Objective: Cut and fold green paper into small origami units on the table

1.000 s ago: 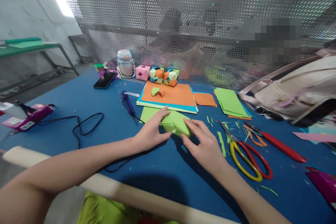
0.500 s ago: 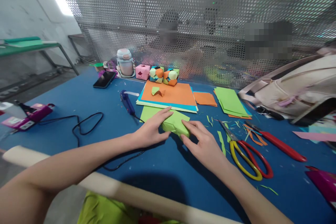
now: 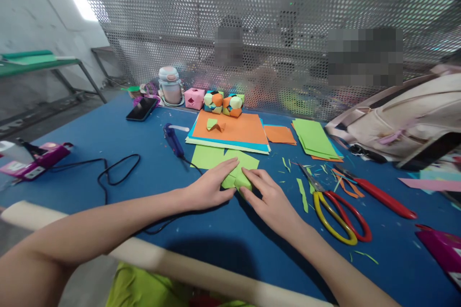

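Between my two hands, on the blue table, is a small piece of folded green paper [image 3: 237, 181] with creased flaps. My left hand [image 3: 207, 187] presses its left side, fingers along the top and thumb at the near edge. My right hand [image 3: 269, 197] grips the right end between thumb and fingers. Flat green paper sheets [image 3: 207, 157] lie just beyond the fingers, partly covered by them. To the right are scissors [image 3: 333, 208] with one yellow and one red handle, and thin green paper strips [image 3: 302, 195].
Behind the hands sits a stack of coloured sheets [image 3: 230, 129]. A blue glue gun [image 3: 174, 141] with a black cord lies left of it. Folded paper cubes [image 3: 194, 99] and a bottle [image 3: 170, 86] stand at the back. Red-handled pliers [image 3: 387, 199] and a backpack [image 3: 414, 115] are right.
My hands have drawn slightly nearer to me and closer together around the folded green paper. More of the flat green sheets shows behind it.
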Demonstrator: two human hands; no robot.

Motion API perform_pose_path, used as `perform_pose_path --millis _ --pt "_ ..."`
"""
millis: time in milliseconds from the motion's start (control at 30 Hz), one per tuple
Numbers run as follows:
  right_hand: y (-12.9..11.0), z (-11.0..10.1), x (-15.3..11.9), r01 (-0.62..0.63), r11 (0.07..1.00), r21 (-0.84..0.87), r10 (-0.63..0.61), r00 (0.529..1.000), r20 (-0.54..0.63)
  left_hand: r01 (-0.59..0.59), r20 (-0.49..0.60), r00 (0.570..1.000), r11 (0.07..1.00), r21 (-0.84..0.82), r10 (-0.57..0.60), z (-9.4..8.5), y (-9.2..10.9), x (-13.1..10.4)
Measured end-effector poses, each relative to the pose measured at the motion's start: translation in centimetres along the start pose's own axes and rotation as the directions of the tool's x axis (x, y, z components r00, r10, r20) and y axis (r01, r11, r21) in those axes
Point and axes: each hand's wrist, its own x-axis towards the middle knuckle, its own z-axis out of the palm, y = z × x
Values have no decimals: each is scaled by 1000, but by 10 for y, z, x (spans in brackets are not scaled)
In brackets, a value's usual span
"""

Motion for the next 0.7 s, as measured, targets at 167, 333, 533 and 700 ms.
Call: perform_pose_path --millis 167,333,533,700 --pt "2 2 0 -34 999 35 35 999 -32 67 5 998 997 -35 -67 0 3 0" --pt "5 1 2 -90 993 71 98 988 -122 123 -21 992 989 -82 -125 -4 6 2" --pt "10 1 5 1 994 108 20 982 -186 153 -66 985 983 -99 -160 -6 9 4" --pt "8 3 4 17 992 129 10 978 -207 146 -95 983 985 -90 -155 -4 11 4"
